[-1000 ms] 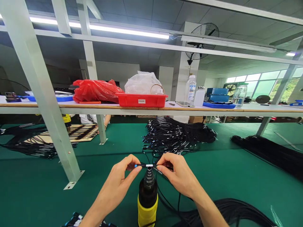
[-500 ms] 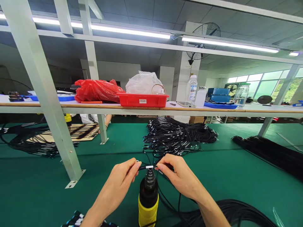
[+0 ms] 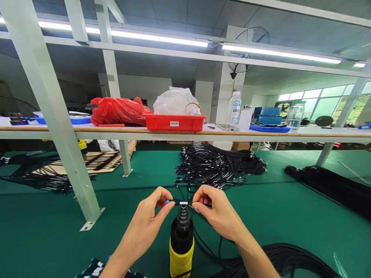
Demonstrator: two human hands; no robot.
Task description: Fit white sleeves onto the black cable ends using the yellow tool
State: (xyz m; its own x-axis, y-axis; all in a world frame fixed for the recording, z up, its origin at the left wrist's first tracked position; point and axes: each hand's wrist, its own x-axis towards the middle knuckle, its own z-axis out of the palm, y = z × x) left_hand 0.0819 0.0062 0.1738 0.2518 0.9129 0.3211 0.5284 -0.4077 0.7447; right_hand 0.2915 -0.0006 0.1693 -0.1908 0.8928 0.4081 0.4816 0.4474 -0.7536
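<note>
The left hand (image 3: 147,218) is pinching a black cable (image 3: 177,203) near a blue tip (image 3: 168,201), and the right hand (image 3: 220,214) is pinching it farther along, each grip holding firmly. Between them, a white sleeve (image 3: 183,203) is sitting right at the nozzle (image 3: 183,220) of a yellow tool (image 3: 181,258). This 1 piece seems to be partway through: the sleeve is lying in place, the cable not yet set down. Behind, a cable pile (image 3: 216,166) is covering some worktop (image 3: 275,212); whether finished, I cannot tell.
</note>
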